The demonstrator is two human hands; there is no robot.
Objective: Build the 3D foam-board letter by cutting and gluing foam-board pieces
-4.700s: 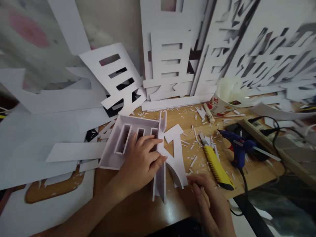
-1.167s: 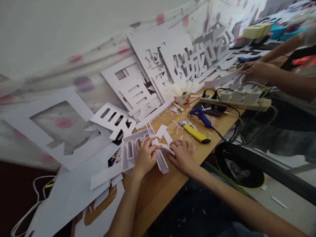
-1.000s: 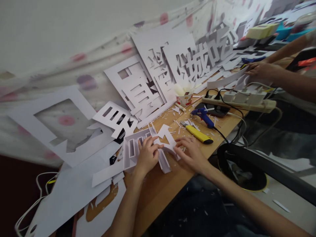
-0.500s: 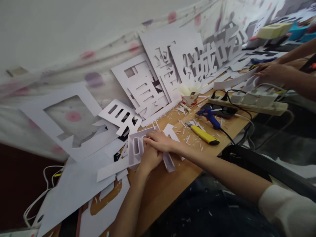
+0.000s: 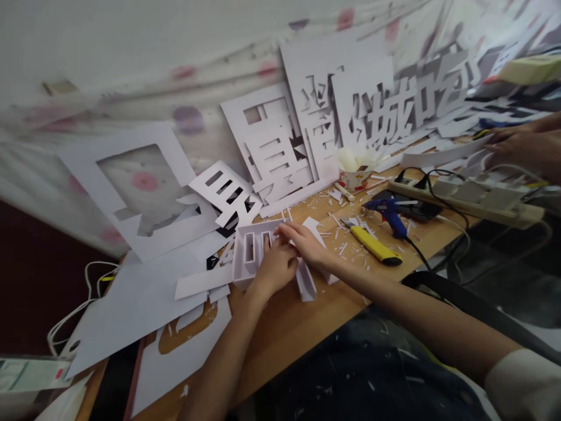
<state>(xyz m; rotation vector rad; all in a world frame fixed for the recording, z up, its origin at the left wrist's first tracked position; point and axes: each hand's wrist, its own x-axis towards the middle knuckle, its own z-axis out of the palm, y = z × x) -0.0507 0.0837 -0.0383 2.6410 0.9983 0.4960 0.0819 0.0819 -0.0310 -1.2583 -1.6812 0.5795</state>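
A white raised letter built from board strips (image 5: 239, 257), with narrow slots in it, lies on the wooden table in front of me. My left hand (image 5: 276, 266) rests over its right part, fingers bent down into and around the strips. My right hand (image 5: 304, 242) comes in from the right with its fingers curled together over the letter's far right corner, close against the left hand. Both hands hide much of the letter's right side. A white channel-shaped strip (image 5: 305, 282) sticks out under the right wrist.
A yellow utility knife (image 5: 376, 245) and a blue glue gun (image 5: 388, 213) lie to the right, amid white scraps. Behind stand a paper cup (image 5: 354, 178) with glue sticks and cut-out boards (image 5: 272, 143). A power strip (image 5: 464, 202) and another person's hand (image 5: 521, 149) are at right.
My view has turned a little left, so things sit further right. The hands have drawn slightly apart, the right one no longer lying across the left one, and more of the letter's slots shows.
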